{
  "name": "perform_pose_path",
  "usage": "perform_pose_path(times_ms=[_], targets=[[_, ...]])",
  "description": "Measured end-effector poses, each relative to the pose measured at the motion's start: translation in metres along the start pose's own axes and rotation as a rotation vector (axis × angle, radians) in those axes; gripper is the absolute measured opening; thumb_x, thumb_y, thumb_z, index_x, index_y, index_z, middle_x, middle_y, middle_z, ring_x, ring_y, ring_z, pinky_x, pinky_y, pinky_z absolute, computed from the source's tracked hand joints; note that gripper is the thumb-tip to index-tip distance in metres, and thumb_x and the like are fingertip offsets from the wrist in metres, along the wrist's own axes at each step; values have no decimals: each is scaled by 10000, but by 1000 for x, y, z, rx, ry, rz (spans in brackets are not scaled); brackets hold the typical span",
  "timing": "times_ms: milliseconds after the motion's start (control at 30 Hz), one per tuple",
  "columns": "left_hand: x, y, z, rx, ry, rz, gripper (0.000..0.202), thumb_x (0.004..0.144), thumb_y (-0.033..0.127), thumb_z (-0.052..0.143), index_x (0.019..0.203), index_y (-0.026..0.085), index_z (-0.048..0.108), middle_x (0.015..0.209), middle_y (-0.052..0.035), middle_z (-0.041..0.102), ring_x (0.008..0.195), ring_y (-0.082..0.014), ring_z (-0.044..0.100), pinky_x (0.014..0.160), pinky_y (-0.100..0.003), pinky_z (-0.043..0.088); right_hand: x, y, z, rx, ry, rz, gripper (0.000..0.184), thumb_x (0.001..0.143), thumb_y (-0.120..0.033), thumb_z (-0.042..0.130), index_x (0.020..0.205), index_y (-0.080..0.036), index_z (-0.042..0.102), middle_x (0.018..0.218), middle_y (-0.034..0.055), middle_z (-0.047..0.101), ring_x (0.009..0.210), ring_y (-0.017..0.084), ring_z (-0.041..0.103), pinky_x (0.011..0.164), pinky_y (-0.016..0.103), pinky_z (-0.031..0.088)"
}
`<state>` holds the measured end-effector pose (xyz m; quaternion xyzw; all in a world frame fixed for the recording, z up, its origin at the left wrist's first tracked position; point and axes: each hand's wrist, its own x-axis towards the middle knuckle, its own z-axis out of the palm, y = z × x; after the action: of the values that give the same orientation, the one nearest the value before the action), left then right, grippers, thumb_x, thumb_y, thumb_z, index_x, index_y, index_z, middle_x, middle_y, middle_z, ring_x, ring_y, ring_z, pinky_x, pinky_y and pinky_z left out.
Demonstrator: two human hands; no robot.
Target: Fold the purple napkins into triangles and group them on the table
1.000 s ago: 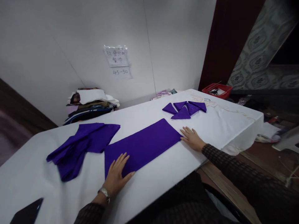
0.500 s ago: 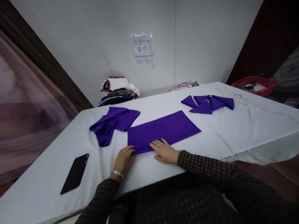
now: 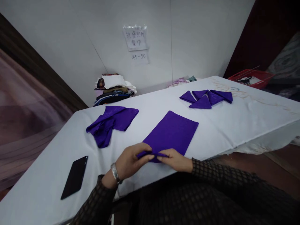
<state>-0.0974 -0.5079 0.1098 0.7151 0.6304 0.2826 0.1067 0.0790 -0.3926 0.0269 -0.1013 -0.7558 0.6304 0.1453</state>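
A purple cloth napkin [image 3: 172, 132] lies turned at an angle near the front of the table, its near edge lifted slightly off the surface. My left hand [image 3: 134, 157], with a silver bracelet at the wrist, pinches that edge between thumb and fingers. Close beside it, my right hand [image 3: 174, 159] is closed on the same edge, the two thumbs nearly meeting. Part of the near edge is hidden by my fingers. Back and to the left rests a crumpled pile of purple cloth [image 3: 112, 123]. Several folded purple napkins [image 3: 203, 101] lie together at the back right.
White cloth covers the table [image 3: 217, 131]. A black phone [image 3: 74, 177] lies at its left. Behind stand stacked clothes [image 3: 114, 89] and a red basket [image 3: 254, 78] at the far right. Handwritten paper [image 3: 136, 39] hangs on the wall.
The napkin was lying flat as a wide rectangle under my hands. Now it is turned and its near edge is gripped. My hands have come together, the left moving right. The view shifted slightly.
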Motion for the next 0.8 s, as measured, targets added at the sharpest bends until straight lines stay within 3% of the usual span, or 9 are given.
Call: perform_pose_path(times_ms=[167, 233, 300, 333, 400, 467, 567, 667, 800], targets=[[19, -5, -26, -8, 358, -53, 173, 835, 323, 569, 940, 213, 653, 958, -42, 698, 916, -171, 644, 838, -316, 520, -10, 17, -63, 619, 569, 180, 257, 824, -401, 599, 951, -185, 656, 871, 44, 717, 795, 190, 661, 799, 351, 513], [28, -15, -22, -48, 489, -96, 182, 844, 328, 551, 936, 206, 651, 1009, -52, 685, 974, -179, 627, 894, -348, 498, -12, 29, -93, 746, 768, 245, 182, 840, -341, 578, 937, -202, 644, 864, 42, 725, 790, 187, 671, 794, 345, 531], [38, -27, -6, -92, 571, -159, 207, 837, 352, 555, 934, 194, 647, 1048, -63, 671, 1003, -186, 615, 908, -364, 489, -12, 41, -119, 823, 889, 334, 139, 866, -276, 532, 909, -201, 640, 849, 35, 730, 786, 169, 676, 801, 317, 536], [43, -34, 6, -115, 571, -203, 227, 829, 367, 560, 938, 188, 645, 1047, -68, 669, 988, -188, 619, 888, -361, 497, -12, 45, -128, 848, 921, 371, 145, 877, -251, 507, 895, -196, 640, 843, 34, 732, 784, 160, 678, 804, 303, 537], [54, -47, 34, -190, 468, -312, 274, 817, 393, 563, 976, 182, 638, 998, -69, 677, 905, -183, 640, 803, -338, 527, -11, 52, -140, 874, 946, 401, 160, 885, -211, 481, 872, -191, 639, 836, 33, 734, 778, 150, 680, 804, 284, 539], [63, -59, 63, -291, 328, -386, 314, 805, 389, 573, 1032, 179, 622, 960, -70, 679, 866, -181, 647, 751, -318, 535, -11, 54, -143, 881, 941, 400, 159, 877, -182, 481, 859, -189, 639, 825, 32, 735, 766, 153, 683, 796, 283, 544], [77, -73, 97, -333, 249, -415, 317, 792, 355, 591, 1063, 191, 611, 1013, -70, 665, 934, -185, 633, 788, -312, 523, -11, 54, -143, 902, 925, 412, 157, 863, -153, 488, 860, -186, 641, 801, 29, 735, 751, 161, 685, 779, 291, 553], [96, -81, 109, -223, 218, -426, 303, 803, 328, 578, 1075, 199, 608, 1070, -69, 647, 969, -185, 617, 799, -306, 511, -13, 54, -145, 912, 891, 422, 155, 854, -147, 492, 864, -179, 644, 792, 40, 734, 747, 171, 687, 759, 299, 558], [132, -85, 108, -15, 125, -471, 325, 832, 315, 548, 1124, 177, 591, 1117, -89, 638, 974, -193, 609, 810, -306, 491, -17, 56, -151, 898, 876, 412, 134, 828, -148, 524, 870, -184, 646, 803, 40, 734, 753, 175, 684, 737, 294, 557]])
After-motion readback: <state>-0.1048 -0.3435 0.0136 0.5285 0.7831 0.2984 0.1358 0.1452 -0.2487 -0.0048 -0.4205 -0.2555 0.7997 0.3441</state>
